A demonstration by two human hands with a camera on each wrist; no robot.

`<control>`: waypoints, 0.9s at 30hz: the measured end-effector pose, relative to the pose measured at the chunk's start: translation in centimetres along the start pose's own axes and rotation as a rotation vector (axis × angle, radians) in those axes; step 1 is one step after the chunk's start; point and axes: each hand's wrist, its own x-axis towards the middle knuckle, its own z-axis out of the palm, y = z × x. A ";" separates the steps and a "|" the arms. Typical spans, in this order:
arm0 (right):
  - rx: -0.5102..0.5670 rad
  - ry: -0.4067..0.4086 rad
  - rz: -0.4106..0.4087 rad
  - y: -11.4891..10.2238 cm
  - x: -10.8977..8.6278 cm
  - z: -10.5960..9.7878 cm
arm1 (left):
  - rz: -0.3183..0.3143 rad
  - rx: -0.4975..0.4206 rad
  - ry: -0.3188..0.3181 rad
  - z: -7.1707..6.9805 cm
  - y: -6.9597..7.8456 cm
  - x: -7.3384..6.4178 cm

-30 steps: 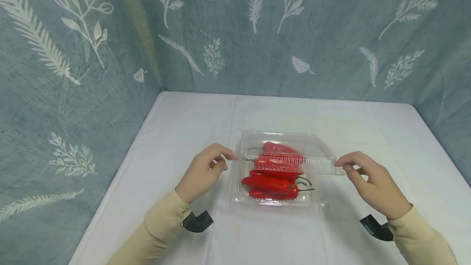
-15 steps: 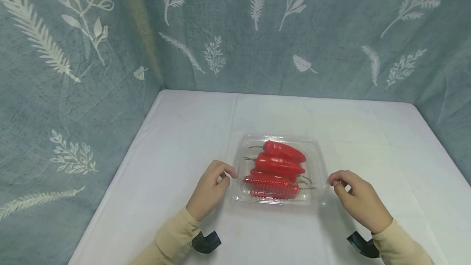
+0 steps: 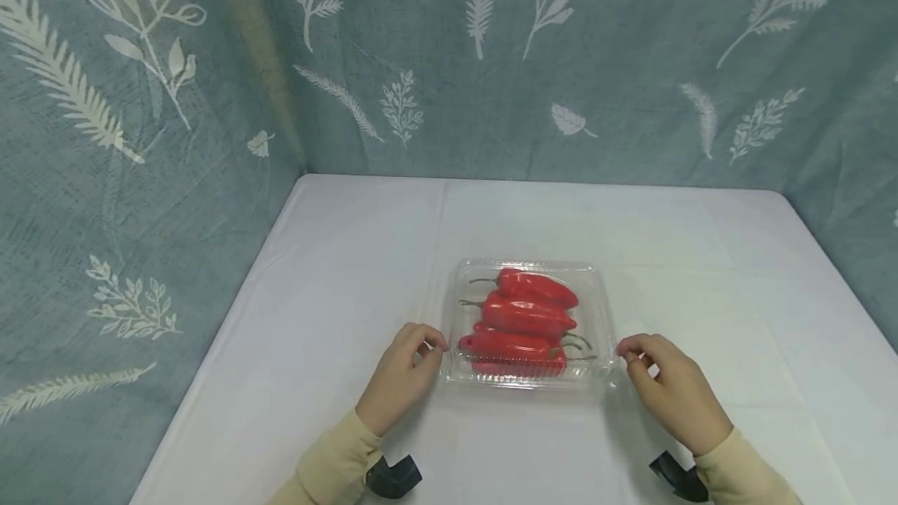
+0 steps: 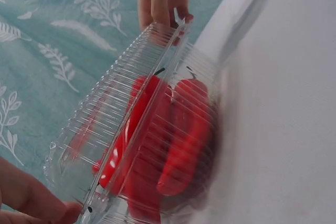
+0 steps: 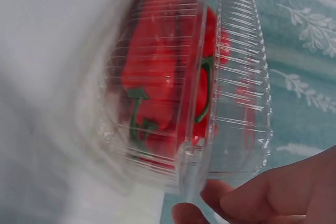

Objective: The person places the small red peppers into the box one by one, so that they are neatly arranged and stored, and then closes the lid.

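Observation:
A clear ribbed plastic clamshell container [image 3: 596,294] sits on the white table with several red chili peppers [image 3: 526,314] inside, their green stems at either end. Its hinged lid [image 4: 113,72] is lowered over the peppers, with a narrow gap between the rims at the front. My left hand [image 3: 403,372] pinches the lid's front left corner, fingertips on the rim. At the front right corner, my right hand [image 3: 677,388] pinches the lid's edge between thumb and fingers [image 5: 252,203]. The right wrist view shows the peppers [image 5: 152,61] through the ribbed side wall.
White cloth covers the table [image 3: 519,443] around the container. Blue-green curtains [image 3: 435,123] with white leaf prints hang behind and to the sides. A black strap piece [image 3: 394,477] shows by the left wrist and another black piece [image 3: 679,477] by the right.
The lid has swung down and toward me, from partly raised to nearly flat over the peppers. Both hands have come down and nearer with it, the right one also moving left.

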 end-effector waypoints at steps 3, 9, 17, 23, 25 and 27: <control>0.002 -0.001 0.007 -0.2 -0.2 0.2 | 0.002 -0.001 0.007 0.1 -0.2 -0.3; 0.024 -0.015 0.035 -0.5 -0.6 0.8 | -0.023 -0.033 -0.008 0.4 -0.4 -0.7; 0.131 -0.044 0.129 -0.6 -1.7 1.9 | -0.114 -0.238 -0.101 1.3 -0.8 -1.3; 0.353 -0.097 0.287 -0.7 -2.4 2.7 | -0.159 -0.383 -0.114 1.6 -0.7 -1.6; 0.450 -0.123 0.377 -0.8 -2.4 3.0 | -0.171 -0.420 -0.105 1.6 -0.6 -1.6; 0.541 -0.137 0.463 -0.9 -2.4 3.3 | -0.187 -0.445 -0.093 1.7 -0.5 -1.6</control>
